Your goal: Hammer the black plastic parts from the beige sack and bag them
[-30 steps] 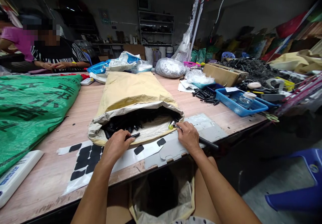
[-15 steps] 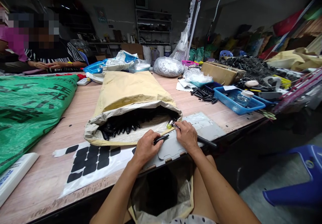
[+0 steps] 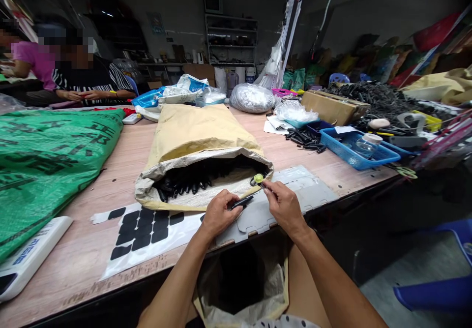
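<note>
My left hand (image 3: 220,212) is closed round a short black tube (image 3: 242,202) near the table's front edge. To its right, my right hand (image 3: 285,205) pinches a thin black piece (image 3: 262,185) beside a small yellow-green round item (image 3: 258,177) at the sack's mouth. The open tan paper sack (image 3: 206,126) lies on the table with many black tubes (image 3: 188,183) inside. Grey flat board (image 3: 313,188) lies beneath and beside my hands. A white sheet with black squares (image 3: 142,229) is left of my left hand.
A green bag (image 3: 55,146) and a white box (image 3: 37,254) lie left. On the right stand a blue basket (image 3: 354,156), loose black parts (image 3: 304,138) and a cardboard box (image 3: 332,106). Below the edge is another open sack (image 3: 278,293). Other people sit back left.
My right hand has turned and its fingers now pinch near the yellow-green item. The long black rod under my right hand no longer shows. The view has shifted slightly left.
</note>
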Action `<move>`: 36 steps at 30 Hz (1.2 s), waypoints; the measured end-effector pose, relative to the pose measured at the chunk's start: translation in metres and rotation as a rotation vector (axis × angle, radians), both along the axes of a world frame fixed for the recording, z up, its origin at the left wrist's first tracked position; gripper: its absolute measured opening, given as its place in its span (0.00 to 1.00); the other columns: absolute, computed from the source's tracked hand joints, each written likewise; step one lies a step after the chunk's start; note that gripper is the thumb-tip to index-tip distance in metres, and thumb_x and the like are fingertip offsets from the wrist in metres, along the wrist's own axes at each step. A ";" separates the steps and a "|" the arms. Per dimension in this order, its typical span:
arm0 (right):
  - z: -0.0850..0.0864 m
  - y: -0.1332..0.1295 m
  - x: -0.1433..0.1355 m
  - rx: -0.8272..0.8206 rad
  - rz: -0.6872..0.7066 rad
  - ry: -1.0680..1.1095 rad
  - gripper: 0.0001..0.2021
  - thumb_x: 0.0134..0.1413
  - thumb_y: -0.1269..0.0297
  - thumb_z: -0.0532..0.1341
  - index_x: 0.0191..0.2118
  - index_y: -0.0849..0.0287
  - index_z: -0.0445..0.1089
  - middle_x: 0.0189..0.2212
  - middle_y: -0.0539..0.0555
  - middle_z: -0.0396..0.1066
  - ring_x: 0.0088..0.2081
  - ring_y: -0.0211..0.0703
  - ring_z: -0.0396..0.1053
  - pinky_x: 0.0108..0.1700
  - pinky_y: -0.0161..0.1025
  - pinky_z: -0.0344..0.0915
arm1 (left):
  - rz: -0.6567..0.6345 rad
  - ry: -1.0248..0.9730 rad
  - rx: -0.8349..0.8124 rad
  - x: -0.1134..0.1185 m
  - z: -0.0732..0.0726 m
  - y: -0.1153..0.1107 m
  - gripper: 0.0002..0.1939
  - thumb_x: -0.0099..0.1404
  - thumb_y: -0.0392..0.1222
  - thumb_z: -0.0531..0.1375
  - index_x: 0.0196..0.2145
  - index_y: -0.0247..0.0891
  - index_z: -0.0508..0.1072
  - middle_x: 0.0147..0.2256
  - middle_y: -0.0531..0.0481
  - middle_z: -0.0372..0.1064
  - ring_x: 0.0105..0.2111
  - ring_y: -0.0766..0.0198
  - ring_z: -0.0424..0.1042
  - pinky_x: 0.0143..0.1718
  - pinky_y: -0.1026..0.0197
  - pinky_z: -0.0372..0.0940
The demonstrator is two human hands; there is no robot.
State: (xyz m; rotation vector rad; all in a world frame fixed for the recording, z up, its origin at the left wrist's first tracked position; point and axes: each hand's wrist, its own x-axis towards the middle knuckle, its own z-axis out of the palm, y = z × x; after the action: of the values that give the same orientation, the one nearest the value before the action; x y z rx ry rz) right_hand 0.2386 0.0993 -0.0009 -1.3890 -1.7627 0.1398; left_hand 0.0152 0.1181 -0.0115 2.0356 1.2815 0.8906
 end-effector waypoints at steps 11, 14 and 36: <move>0.005 -0.034 -0.026 -0.078 0.035 -0.105 0.16 0.69 0.66 0.52 0.54 0.54 0.74 0.40 0.56 0.76 0.45 0.47 0.72 0.50 0.40 0.67 | -0.004 -0.012 0.014 0.000 0.000 -0.001 0.08 0.60 0.39 0.63 0.38 0.40 0.80 0.31 0.52 0.65 0.32 0.63 0.65 0.34 0.61 0.59; 0.008 -0.035 -0.032 -0.031 0.066 -0.098 0.17 0.69 0.66 0.51 0.56 0.54 0.73 0.43 0.57 0.75 0.46 0.47 0.72 0.51 0.40 0.66 | -0.002 -0.004 0.033 0.000 0.000 -0.002 0.04 0.60 0.37 0.63 0.34 0.40 0.78 0.30 0.53 0.64 0.32 0.64 0.65 0.34 0.62 0.59; -0.023 0.041 0.012 -0.087 -0.197 -0.335 0.12 0.62 0.70 0.59 0.48 0.53 0.76 0.39 0.53 0.73 0.44 0.46 0.66 0.47 0.39 0.59 | 0.027 0.050 0.010 0.002 0.002 -0.002 0.11 0.53 0.35 0.63 0.36 0.41 0.76 0.33 0.52 0.68 0.36 0.60 0.69 0.39 0.59 0.63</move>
State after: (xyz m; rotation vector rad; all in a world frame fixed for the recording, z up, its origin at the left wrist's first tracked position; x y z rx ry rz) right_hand 0.2508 0.1401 -0.0239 -1.7188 -1.8923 -0.1318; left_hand 0.0174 0.1160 -0.0096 2.0649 1.3371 0.8641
